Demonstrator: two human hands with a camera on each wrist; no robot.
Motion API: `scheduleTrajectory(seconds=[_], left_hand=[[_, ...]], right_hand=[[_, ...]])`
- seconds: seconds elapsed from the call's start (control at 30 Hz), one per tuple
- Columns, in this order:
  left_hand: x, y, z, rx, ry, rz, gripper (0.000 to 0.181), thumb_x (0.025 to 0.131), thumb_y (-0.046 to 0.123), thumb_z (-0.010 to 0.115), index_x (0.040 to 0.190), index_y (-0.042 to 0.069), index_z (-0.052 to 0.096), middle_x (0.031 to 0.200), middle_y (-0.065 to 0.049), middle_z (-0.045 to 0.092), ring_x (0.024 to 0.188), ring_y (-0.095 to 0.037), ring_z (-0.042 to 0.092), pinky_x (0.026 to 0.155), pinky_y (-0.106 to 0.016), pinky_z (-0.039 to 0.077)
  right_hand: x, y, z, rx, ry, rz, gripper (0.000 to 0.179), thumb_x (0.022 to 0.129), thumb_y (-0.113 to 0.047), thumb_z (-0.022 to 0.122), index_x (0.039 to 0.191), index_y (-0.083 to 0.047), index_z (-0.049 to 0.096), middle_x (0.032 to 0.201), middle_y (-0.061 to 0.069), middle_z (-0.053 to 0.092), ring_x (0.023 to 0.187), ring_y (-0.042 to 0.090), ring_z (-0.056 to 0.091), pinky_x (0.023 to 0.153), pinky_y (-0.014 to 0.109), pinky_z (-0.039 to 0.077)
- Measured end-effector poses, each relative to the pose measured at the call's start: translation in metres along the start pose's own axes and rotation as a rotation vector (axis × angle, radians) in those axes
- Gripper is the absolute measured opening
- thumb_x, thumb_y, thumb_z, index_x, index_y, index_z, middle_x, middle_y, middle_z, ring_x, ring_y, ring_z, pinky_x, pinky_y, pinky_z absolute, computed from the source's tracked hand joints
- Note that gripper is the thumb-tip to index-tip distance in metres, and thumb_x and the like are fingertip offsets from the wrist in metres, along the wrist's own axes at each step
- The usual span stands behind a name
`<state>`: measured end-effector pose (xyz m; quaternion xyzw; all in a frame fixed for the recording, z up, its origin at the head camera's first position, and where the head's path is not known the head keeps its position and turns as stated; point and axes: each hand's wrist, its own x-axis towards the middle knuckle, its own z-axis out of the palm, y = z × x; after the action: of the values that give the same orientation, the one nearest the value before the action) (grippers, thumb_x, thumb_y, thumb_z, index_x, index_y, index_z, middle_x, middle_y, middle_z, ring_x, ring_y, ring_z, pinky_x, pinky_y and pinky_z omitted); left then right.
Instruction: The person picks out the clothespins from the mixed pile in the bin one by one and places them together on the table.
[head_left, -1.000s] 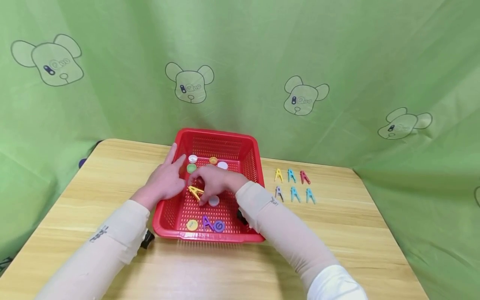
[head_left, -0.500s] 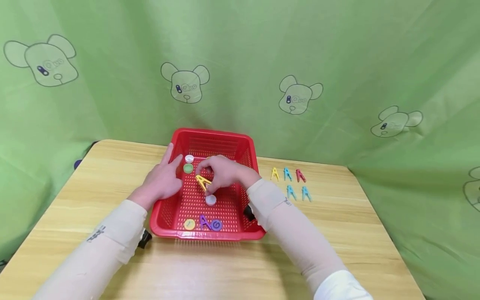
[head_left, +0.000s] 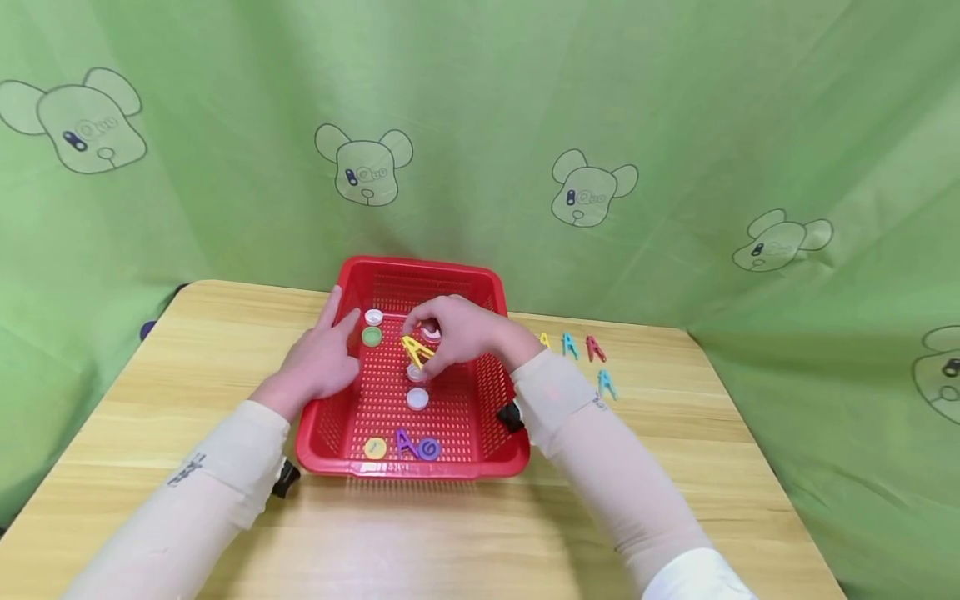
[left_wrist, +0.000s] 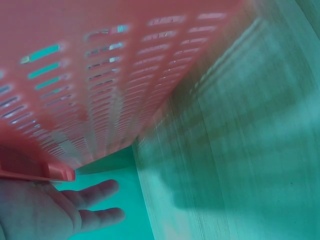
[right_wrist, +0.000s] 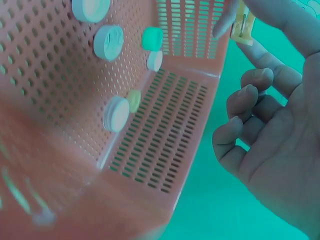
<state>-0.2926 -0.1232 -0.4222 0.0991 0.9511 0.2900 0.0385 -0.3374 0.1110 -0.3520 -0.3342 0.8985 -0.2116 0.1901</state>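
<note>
In the head view my right hand (head_left: 461,333) pinches a yellow clothespin (head_left: 417,351) between thumb and finger above the red basket (head_left: 412,472). The right wrist view shows this yellow clothespin (right_wrist: 243,25) near the basket's rim, with the other fingers loosely curled. My left hand (head_left: 321,362) rests at the basket's left rim, its fingers straight. Below the rim, two extended fingers (left_wrist: 102,192) show in the left wrist view. Inside the basket lie a purple clothespin (head_left: 406,443), a yellow cap (head_left: 376,448), a purple cap (head_left: 430,449), a green cap (head_left: 371,337) and several white caps (head_left: 417,398).
Right of the basket on the wooden table (head_left: 660,467) lie more clothespins, among them a blue clothespin (head_left: 570,346) and a red clothespin (head_left: 595,348). My right forearm (head_left: 600,467) passes over the basket's right side. A green curtain (head_left: 480,167) hangs behind the table.
My right hand has lifted the yellow clothespin and moved it up and to the right, uncovering a white cap. The left hand stays at the rim; the view has shifted slightly.
</note>
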Motion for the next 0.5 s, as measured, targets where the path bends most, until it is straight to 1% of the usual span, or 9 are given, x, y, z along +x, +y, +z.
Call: scheduleTrajectory(seconds=[0.13, 0.2, 0.37, 0.5], left_hand=[[0.000, 0.000, 0.000, 0.002, 0.000, 0.000, 0.080, 0.086, 0.007, 0.060, 0.158, 0.002, 0.024, 0.165, -0.005, -0.018, 0.109, -0.044, 0.059, 0.079, -0.049, 0.058], [-0.001, 0.000, 0.000, -0.003, -0.002, -0.002, 0.080, 0.086, 0.007, 0.060, 0.158, 0.002, 0.024, 0.165, -0.005, -0.019, 0.112, -0.045, 0.058, 0.079, -0.049, 0.058], [-0.002, 0.001, 0.000, -0.015, -0.015, -0.003, 0.081, 0.086, 0.007, 0.060, 0.158, 0.002, 0.023, 0.165, -0.005, -0.020, 0.118, -0.048, 0.054, 0.082, -0.051, 0.057], [-0.001, 0.000, -0.001, -0.016, -0.014, 0.002, 0.080, 0.087, 0.007, 0.060, 0.158, 0.002, 0.023, 0.165, -0.005, -0.021, 0.115, -0.047, 0.056, 0.080, -0.051, 0.057]], right_hand=[[-0.008, 0.003, -0.006, 0.016, 0.025, 0.007, 0.052, 0.069, -0.029, 0.093, 0.114, -0.020, 0.068, 0.105, -0.003, 0.064, 0.100, 0.019, 0.059, 0.077, 0.025, 0.054], [-0.012, 0.004, -0.008, 0.024, 0.036, 0.010, 0.053, 0.069, -0.028, 0.093, 0.114, -0.019, 0.068, 0.105, -0.002, 0.064, 0.099, 0.021, 0.059, 0.076, 0.026, 0.055], [-0.023, 0.012, -0.015, 0.003, 0.059, -0.021, 0.050, 0.069, -0.026, 0.093, 0.112, -0.016, 0.069, 0.100, 0.002, 0.065, 0.089, 0.018, 0.057, 0.073, 0.029, 0.052], [-0.033, 0.021, -0.021, 0.009, 0.074, -0.030, 0.049, 0.068, -0.023, 0.093, 0.110, -0.014, 0.069, 0.094, 0.005, 0.065, 0.082, 0.017, 0.056, 0.070, 0.032, 0.051]])
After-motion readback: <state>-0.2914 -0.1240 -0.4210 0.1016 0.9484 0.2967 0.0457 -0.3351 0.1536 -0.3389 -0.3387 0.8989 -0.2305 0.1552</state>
